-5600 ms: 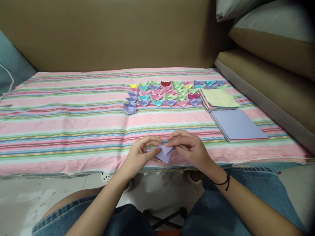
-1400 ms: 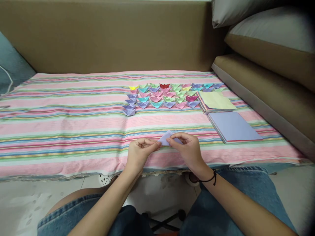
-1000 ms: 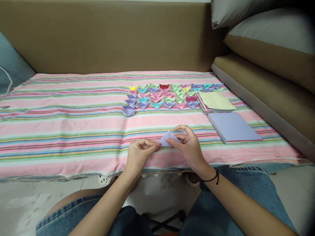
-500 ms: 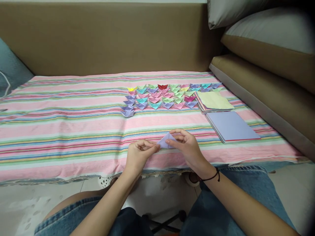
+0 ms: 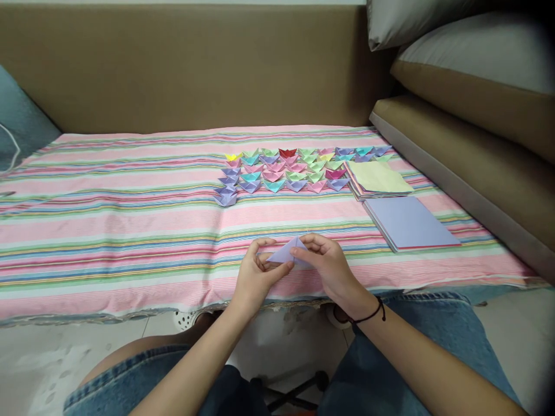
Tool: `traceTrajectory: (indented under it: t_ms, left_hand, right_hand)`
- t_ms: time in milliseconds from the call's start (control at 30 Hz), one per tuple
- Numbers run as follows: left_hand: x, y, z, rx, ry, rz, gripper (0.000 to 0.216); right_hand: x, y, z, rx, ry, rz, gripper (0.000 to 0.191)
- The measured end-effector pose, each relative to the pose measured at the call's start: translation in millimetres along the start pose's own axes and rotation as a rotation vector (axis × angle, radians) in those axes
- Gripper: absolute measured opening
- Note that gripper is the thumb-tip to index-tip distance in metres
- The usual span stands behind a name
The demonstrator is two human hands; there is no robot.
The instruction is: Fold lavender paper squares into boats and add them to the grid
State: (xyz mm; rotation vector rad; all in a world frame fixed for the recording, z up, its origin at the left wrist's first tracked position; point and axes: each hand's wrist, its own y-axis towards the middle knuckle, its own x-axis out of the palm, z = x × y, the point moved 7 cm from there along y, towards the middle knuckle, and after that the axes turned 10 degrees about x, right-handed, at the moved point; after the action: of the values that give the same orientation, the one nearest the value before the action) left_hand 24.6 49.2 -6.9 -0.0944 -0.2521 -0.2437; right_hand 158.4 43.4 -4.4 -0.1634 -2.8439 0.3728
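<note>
A small folded lilac paper piece (image 5: 284,253) is held just above the near edge of the striped cloth (image 5: 130,219). My left hand (image 5: 255,276) pinches its left side with curled fingers. My right hand (image 5: 327,266), with a black cord at the wrist, pinches its right side from above. Farther back on the cloth lie several finished small paper boats (image 5: 286,169) in rows, in lilac, pink, green, teal, yellow and red.
Two stacks of square paper lie at the right: a pale yellow-topped stack (image 5: 378,177) and a lilac-topped stack (image 5: 410,222). Brown cushions (image 5: 468,156) border the right side, a brown backrest (image 5: 195,63) the far side. My denim-clad knees are below the cloth edge.
The lilac piece went from a flatter diamond shape to a small peaked form held in both hands. In the last half second my left hand's fingers shifted up around its left side.
</note>
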Motion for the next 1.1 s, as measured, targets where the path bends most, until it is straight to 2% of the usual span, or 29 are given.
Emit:
traceTrajectory:
  t_ms: [133, 700, 1000, 1100]
  left_hand:
    - [1, -1, 0, 0.029, -0.021, 0.013, 0.047]
    - [4, 1, 5, 0.043, -0.038, -0.088, 0.043]
    - [6, -1, 11, -0.015, -0.066, -0.167, 0.057]
    - [6, -1, 10, 0.01, -0.055, -0.137, 0.053]
  right_hand:
    - [1, -1, 0, -0.003, 0.012, -0.002, 0.018]
    - [-8, 3, -5, 0.001, -0.039, 0.015, 0.023]
    - [-15, 7, -9, -0.014, -0.051, 0.035, 0.023]
    - [-14, 6, -8, -0.007, -0.045, 0.034, 0.022]
